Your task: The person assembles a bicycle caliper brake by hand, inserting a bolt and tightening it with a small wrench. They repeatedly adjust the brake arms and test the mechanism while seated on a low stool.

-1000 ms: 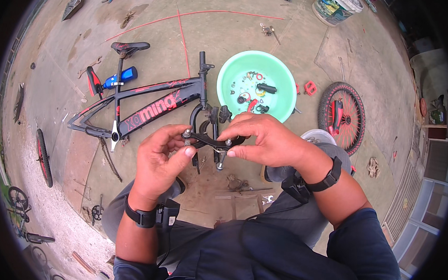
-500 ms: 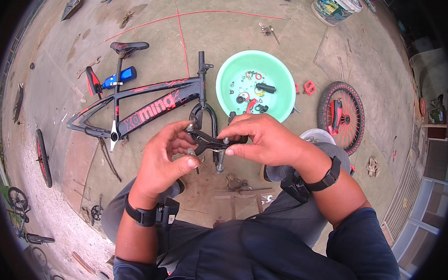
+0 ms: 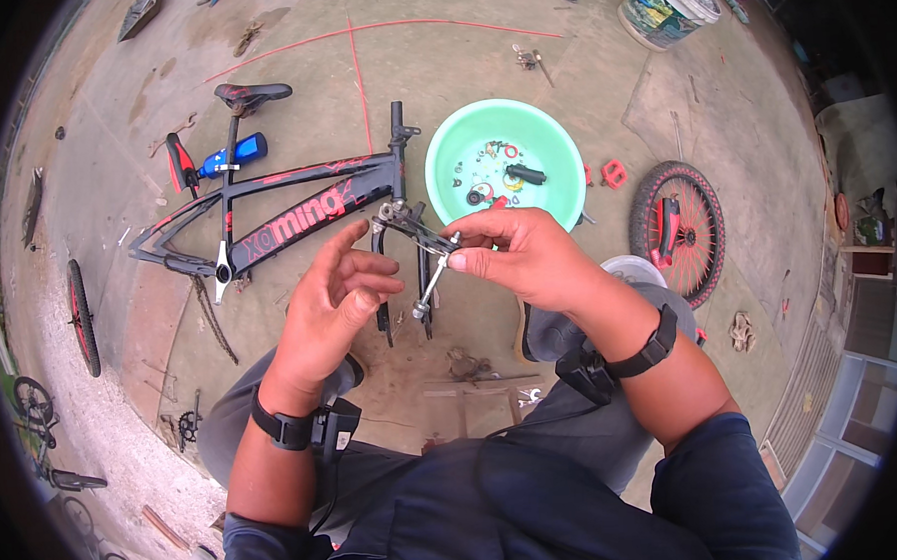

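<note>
Between finger and thumb, my right hand [image 3: 518,257] pinches a black bicycle brake caliper [image 3: 413,227] by one end. A silver bolt [image 3: 433,284] with a nut at its lower end slants down from the caliper. My left hand [image 3: 325,310] is open beside it, fingers apart, with the index fingertip close to the caliper's far-left end; whether it touches cannot be told. Behind the hands lies a black and red bicycle frame [image 3: 306,216] with saddle [image 3: 252,96] and fork [image 3: 424,271]. The caliper partly covers the fork.
A mint-green basin [image 3: 557,135] with small parts stands beyond my right hand. To its right are a red pedal [image 3: 614,174] and a wheel [image 3: 679,235] with red spokes. A blue bottle [image 3: 248,152] sits by the frame. A bucket [image 3: 665,15] stands far right.
My left fingers have come off the caliper and spread. The caliper has turned in my right hand, and its long bolt now shows plainly. The view has shifted slightly.
</note>
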Demonstrator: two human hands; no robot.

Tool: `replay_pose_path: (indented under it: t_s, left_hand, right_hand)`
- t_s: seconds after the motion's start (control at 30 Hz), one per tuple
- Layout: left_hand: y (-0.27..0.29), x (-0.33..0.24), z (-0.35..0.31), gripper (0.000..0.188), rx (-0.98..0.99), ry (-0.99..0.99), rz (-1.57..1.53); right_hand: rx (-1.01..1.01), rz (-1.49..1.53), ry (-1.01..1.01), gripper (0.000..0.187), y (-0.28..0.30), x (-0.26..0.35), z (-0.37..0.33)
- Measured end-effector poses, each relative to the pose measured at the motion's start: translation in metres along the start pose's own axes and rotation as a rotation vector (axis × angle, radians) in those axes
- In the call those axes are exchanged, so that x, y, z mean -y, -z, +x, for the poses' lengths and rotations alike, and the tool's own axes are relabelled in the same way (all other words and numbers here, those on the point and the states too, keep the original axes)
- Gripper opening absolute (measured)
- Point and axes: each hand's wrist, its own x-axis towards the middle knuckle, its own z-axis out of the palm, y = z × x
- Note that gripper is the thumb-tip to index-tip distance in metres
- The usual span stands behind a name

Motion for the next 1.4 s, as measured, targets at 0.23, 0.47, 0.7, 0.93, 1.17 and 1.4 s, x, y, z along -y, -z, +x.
replay_pose_path:
  t_s: [0.23,0.47,0.7,0.93,1.17,1.4]
  left_hand:
    - [-0.003,0.005,-0.001,0.084,-0.037,0.048,0.069]
    - [-0.007,0.008,-0.002,0.064,0.026,0.09,0.043]
    - [-0.008,0.009,-0.002,0.061,0.043,0.104,0.025]
    - [-0.009,0.012,-0.001,0.057,0.036,0.085,0.009]
    - [-0.01,0.014,0.0,0.052,0.027,0.064,0.008]
    - [-0.01,0.015,0.002,0.043,-0.013,0.063,-0.031]
  right_hand:
    - [-0.074,0.198,-0.107,0.029,0.011,0.0,0.004]
    - [-0.037,0.317,-0.174,0.025,0.013,0.0,0.006]
    - [-0.026,0.32,-0.168,0.027,0.013,0.0,0.006]
    - [-0.027,0.331,-0.193,0.027,0.014,-0.002,0.007]
    - [-0.029,0.336,-0.201,0.025,0.015,-0.003,0.008]
    - [-0.037,0.36,-0.201,0.026,0.013,-0.002,0.008]
